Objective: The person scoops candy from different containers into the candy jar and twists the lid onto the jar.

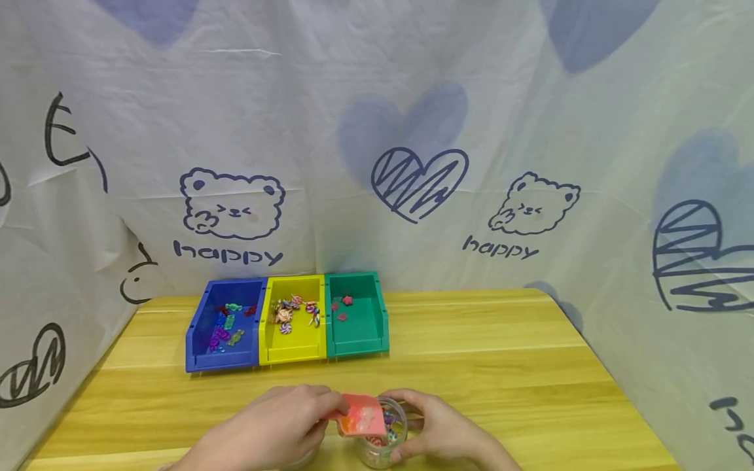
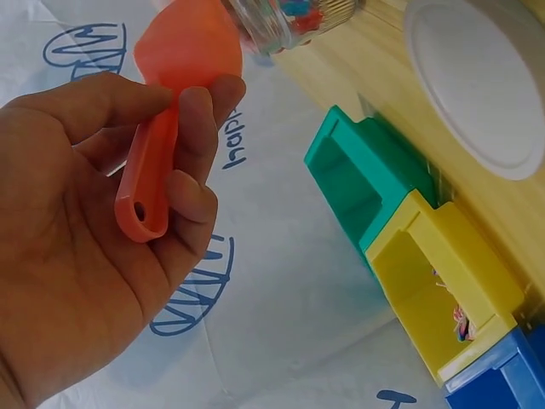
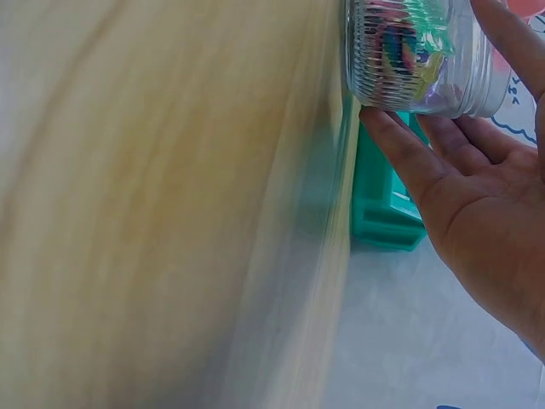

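Note:
My left hand (image 1: 279,418) grips a coral-pink scoop (image 2: 189,47) by its handle, fingers curled round it in the left wrist view. The scoop's blade is tilted over the mouth of a clear ribbed jar (image 1: 377,462), with a few pale and orange pieces on it. Colourful small candy-like pieces (image 3: 409,47) lie inside the jar, partly hidden by the scoop. My right hand (image 1: 444,425) holds the jar from its right side, thumb and fingers around it. In the right wrist view that hand (image 3: 481,200) has its fingertips against the jar's wall.
Three joined bins stand at the back left: blue (image 1: 197,347) with wrapped-candy-like pieces, yellow (image 1: 294,356) with swirled pieces, green (image 1: 359,350) with a few pink stars. A white round dish-like thing (image 2: 477,77) appears in the left wrist view. A printed curtain (image 1: 330,229) hangs behind.

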`<action>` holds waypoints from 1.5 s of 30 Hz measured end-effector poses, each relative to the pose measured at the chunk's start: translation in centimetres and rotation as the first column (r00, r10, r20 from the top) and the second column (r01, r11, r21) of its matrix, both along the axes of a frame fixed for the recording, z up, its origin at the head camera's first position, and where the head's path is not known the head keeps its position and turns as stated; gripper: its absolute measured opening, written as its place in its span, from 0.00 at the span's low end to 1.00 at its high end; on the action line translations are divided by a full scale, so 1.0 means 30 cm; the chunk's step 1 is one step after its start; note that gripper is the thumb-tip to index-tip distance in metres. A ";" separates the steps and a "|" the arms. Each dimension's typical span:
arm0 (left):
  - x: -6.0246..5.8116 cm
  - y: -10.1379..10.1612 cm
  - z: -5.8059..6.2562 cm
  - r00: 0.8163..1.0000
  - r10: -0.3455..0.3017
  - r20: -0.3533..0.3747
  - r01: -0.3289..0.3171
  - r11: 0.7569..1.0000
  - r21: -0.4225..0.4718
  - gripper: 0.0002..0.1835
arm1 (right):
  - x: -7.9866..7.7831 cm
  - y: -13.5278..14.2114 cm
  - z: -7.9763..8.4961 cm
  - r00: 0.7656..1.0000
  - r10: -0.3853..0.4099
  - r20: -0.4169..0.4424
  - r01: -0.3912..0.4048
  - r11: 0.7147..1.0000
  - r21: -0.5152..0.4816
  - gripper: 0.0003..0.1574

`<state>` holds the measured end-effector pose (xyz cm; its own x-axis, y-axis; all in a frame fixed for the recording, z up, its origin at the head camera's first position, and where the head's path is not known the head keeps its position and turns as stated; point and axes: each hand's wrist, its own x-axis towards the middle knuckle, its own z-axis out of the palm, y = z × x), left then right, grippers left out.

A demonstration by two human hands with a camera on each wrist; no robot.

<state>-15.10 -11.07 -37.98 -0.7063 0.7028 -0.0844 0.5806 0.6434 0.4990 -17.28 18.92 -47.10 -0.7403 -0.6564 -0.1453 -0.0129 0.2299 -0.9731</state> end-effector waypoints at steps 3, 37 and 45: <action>0.002 0.001 0.004 1.000 -0.005 -0.006 0.005 1.000 0.003 0.15 | 0.001 -0.002 0.003 1.000 -0.005 0.002 0.005 1.000 0.004 0.47; 0.013 0.023 0.057 0.979 -0.066 -0.193 0.061 0.998 -0.030 0.15 | -0.001 -0.001 0.002 0.999 0.017 -0.027 -0.017 1.000 0.007 0.47; 0.009 -0.009 0.041 0.978 0.004 -0.210 0.010 0.998 0.067 0.14 | 0.002 0.000 0.010 1.000 0.008 -0.021 -0.008 1.000 0.007 0.48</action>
